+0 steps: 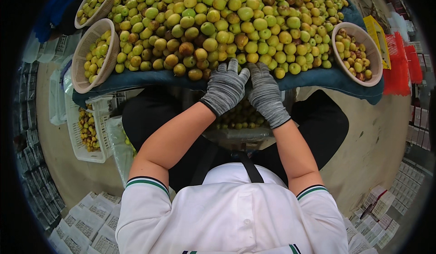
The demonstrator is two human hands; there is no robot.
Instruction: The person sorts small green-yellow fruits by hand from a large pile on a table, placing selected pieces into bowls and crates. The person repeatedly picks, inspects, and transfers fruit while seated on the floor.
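A broad heap of green and brown-blotched jujubes [211,25] covers the table before me. My left hand [226,88], in a grey knitted glove, rests at the heap's near edge, fingertips against the front fruit. Close beside it, my right hand [267,95], gloved alike, reaches its fingers to the jujubes too. Both palms face down, so whatever lies under the fingers is hidden. Dark blue padded cloth [150,80] lines the table's curved front edge. Below my hands, between my knees, more jujubes [240,119] sit in a container, partly hidden by my wrists.
Pink plastic baskets with jujubes stand at the left [79,71], far left [81,20] and right [376,61] of the heap. A white crate [76,148] of browner fruit is on the floor at left. A person's blue sleeve [56,10] shows at upper left. Cartons [85,226] line the floor.
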